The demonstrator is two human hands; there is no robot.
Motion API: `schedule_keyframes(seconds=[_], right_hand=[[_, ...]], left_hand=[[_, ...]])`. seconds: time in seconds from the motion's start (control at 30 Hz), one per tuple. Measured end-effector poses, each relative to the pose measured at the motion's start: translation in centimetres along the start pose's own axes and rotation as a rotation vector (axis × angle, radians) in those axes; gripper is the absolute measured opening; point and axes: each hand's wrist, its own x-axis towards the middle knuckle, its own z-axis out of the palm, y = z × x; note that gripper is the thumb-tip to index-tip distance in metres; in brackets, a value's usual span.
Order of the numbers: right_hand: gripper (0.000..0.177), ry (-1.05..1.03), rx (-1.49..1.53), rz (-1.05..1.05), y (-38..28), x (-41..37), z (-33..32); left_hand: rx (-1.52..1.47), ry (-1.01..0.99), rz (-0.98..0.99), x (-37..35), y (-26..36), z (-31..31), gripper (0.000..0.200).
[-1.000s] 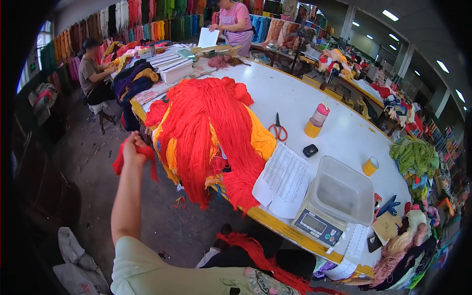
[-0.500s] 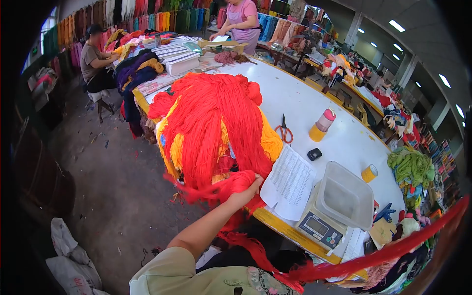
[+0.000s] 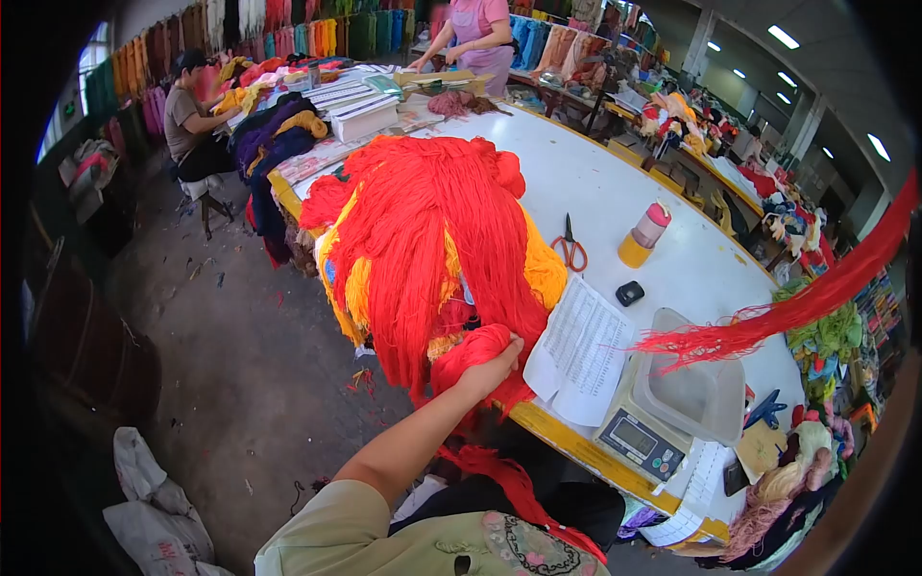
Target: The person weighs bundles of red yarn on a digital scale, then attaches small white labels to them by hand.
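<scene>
Red yarn (image 3: pixel 470 355) is clenched in your left hand (image 3: pixel 497 372), right hand's grip unseen, one tub (image 3: pixel 695 396) on one scale (image 3: pixel 642 442).

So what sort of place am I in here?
Probably a yarn workshop: multicoloured skeins hang along the back, red yarn is heaped on the worktable, and a digital scale stands near its edge.

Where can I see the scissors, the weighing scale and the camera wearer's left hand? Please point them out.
Scissors (image 3: pixel 569 241): head view, pivot between blades and handles.
Weighing scale (image 3: pixel 635 437): head view, display on its front panel.
Left hand (image 3: pixel 496 371): head view, back of the hand.
</scene>
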Motion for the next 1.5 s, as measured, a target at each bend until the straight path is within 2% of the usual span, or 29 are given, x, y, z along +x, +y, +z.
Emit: schedule_keyframes(seconds=[0.07,0.17,0.2,0.23,0.27,0.3,0.33,0.37,0.47,0.7,0.77,1.07,1.17,1.5], right_hand=[[0.028,0.124,-0.112,-0.011,6.0,-2.6,-0.6],[0.033,-0.206,-0.266,0.291,12.0,-10.4,-1.1],[0.031,-0.488,-0.435,0.402,13.8,-13.9,-2.1],[0.020,-0.535,-0.720,0.499,15.6,-18.5,-1.7],[0.012,-0.742,-1.175,0.171,17.0,-23.1,-1.2],[0.008,-0.877,-1.296,0.061,14.8,-26.0,0.9],[0.010,-0.888,-1.234,0.109,14.5,-28.7,1.2],[0.016,-0.859,-1.241,0.028,14.3,-31.2,1.1],[0.020,-0.867,-1.105,0.219,12.4,-35.6,0.6],[0.050,-0.674,-0.973,0.243,7.7,-39.7,1.2],[0.058,-0.578,-0.873,0.247,7.6,-41.0,0.6],[0.046,-0.436,-0.785,0.229,6.1,-42.2,-1.3],[0.042,-0.430,-0.760,0.297,5.9,-42.6,-1.9],[0.035,-0.400,-0.775,0.288,5.3,-43.0,-2.3]], left_hand=[[0.005,-0.012,-0.023,-0.1,0.1,-0.2,0.018],[-0.039,0.041,0.016,-0.3,0.5,0.3,0.016],[-0.038,0.047,0.011,-0.3,0.5,0.4,0.016],[-0.035,0.054,0.007,-0.3,0.6,0.5,0.015],[-0.033,0.060,0.005,-0.4,0.6,0.4,0.015],[-0.036,0.063,0.000,-0.4,0.7,0.3,0.014],[-0.039,0.066,-0.004,-0.4,0.7,0.3,0.014],[-0.043,0.068,-0.008,-0.4,0.6,0.4,0.014],[-0.036,0.059,-0.022,-0.4,0.6,0.4,0.019],[0.029,0.055,-0.028,-0.1,0.2,0.3,0.033],[-0.031,0.044,-0.032,0.0,-0.1,0.4,0.031],[-0.134,0.031,-0.048,-0.1,0.2,0.6,0.022],[-0.135,0.032,-0.049,-0.2,0.5,0.7,0.020],[-0.084,0.033,-0.048,-0.2,0.6,0.7,0.021]])
